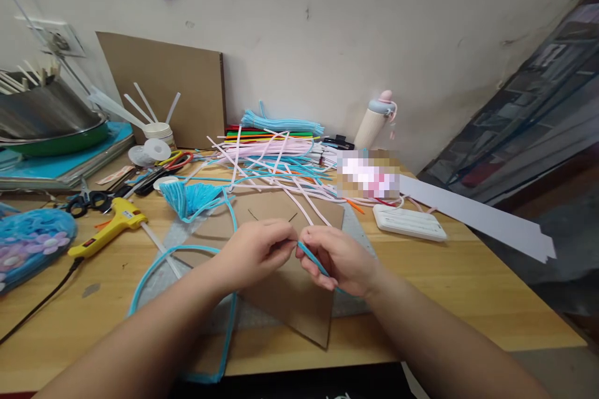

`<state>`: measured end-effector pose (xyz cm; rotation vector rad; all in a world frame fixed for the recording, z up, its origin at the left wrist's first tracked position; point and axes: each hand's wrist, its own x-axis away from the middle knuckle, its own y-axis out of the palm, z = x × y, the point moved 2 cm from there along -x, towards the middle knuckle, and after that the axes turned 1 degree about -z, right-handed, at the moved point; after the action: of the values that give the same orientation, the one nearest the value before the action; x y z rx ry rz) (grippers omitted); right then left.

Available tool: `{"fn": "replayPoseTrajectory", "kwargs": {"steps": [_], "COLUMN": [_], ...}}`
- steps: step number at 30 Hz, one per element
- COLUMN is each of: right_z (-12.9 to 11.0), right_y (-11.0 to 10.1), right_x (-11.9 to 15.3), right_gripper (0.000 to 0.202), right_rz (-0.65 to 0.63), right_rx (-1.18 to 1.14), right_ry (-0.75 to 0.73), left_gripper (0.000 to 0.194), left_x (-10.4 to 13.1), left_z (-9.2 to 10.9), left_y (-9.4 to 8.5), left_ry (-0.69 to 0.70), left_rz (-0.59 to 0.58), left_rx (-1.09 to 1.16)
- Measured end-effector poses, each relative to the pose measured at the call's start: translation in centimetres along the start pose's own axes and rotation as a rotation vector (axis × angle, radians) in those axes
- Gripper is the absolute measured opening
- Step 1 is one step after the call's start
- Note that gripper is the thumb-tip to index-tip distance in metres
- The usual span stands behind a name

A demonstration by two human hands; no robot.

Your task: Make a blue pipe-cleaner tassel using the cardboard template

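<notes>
My right hand is closed around a blue pipe cleaner, whose end pokes up between thumb and fingers. Close beside it, my left hand pinches at that end; what lies between its fingertips is too small to make out. Both hands are above a brown cardboard piece on the table. A long blue fuzzy strip bends in a loop around my left forearm. Behind my left hand rests a pleated blue fan-shaped piece.
A yellow glue gun and black scissors lie at left, near a blue flowered item. Pink and blue pipe cleaners are heaped at the back. A white power strip and a bottle are at right.
</notes>
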<state>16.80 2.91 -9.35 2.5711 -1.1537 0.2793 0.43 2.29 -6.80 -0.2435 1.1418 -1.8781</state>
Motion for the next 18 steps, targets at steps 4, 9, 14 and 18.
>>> {"fn": "replayPoseTrajectory", "kwargs": {"steps": [4,9,14,18], "right_z": [0.1,0.3,0.5,-0.1], "right_y": [-0.4,-0.1,0.4,0.6], "right_x": [-0.2,-0.4,-0.7,-0.1], "right_gripper": [0.016,0.009,0.015,0.016], "right_rz": [-0.280,-0.258,-0.056,0.206], "right_rx": [-0.486,-0.594,-0.366,0.226], "right_ry": [0.257,0.258,0.055,-0.328], "left_gripper": [0.019,0.024,0.023,0.019], "left_x": [0.1,0.1,0.0,0.1], "left_z": [-0.1,-0.1,0.3,1.0], "left_y": [-0.1,0.1,0.4,0.3], "left_ry": [0.103,0.172,0.229,0.078], "left_rz": [0.030,0.045,0.061,0.052], "left_rx": [-0.147,-0.331,-0.457,-0.245]}}
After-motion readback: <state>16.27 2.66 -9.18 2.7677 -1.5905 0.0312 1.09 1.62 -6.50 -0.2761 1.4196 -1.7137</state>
